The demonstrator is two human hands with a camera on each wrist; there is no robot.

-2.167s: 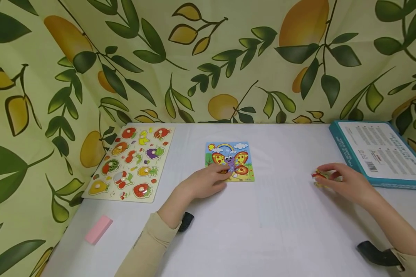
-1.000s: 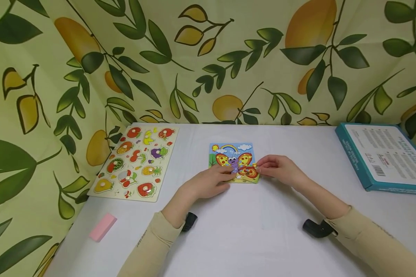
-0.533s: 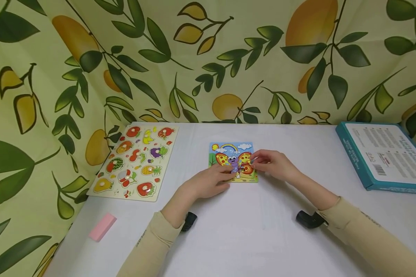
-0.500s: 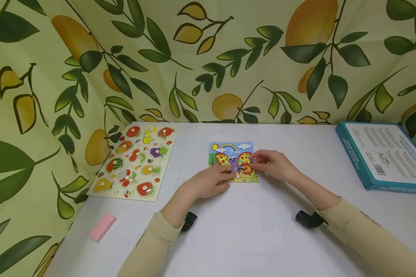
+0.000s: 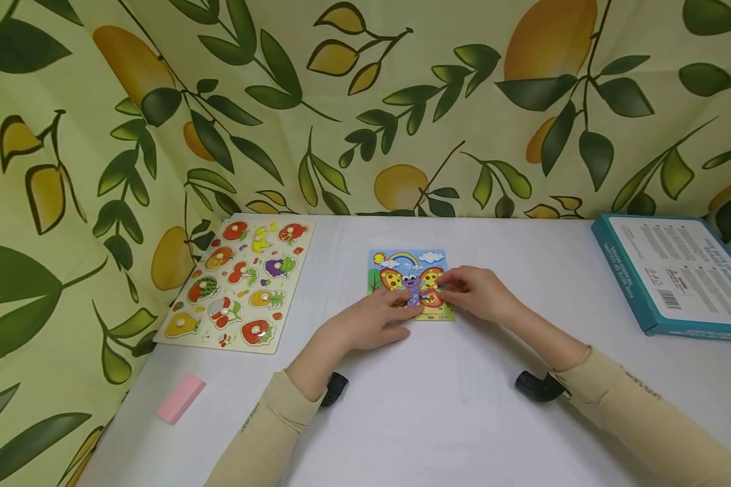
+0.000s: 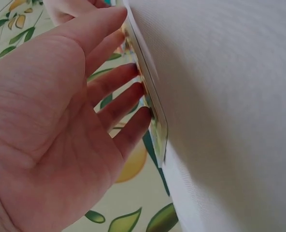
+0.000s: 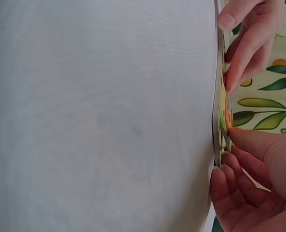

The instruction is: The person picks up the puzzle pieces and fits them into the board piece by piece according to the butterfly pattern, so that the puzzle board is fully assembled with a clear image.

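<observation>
A small square butterfly puzzle board (image 5: 405, 259) lies flat on the table, with a sun, a rainbow and clouds along its top. My left hand (image 5: 365, 320) rests on its lower left part, the extended fingers touching its face, as the left wrist view also shows. At the board's right side, my right hand (image 5: 480, 293) pinches a red and yellow butterfly-wing puzzle piece (image 7: 227, 126) between thumb and forefinger. This piece stands slightly tilted against the board in the right wrist view. The fingers hide part of the piece and the butterfly's lower left.
A fruit peg puzzle board (image 5: 234, 287) lies at the left. Nearer the front left is a pink block (image 5: 181, 399). A flat teal box (image 5: 676, 270) sits at the back right. Patterned fabric (image 5: 402, 101) hangs behind the white-covered table (image 5: 432, 406).
My right hand has come from the right with the puzzle piece to the butterfly board, then shifted slightly left over its right wing. The left hand has stayed on the board.
</observation>
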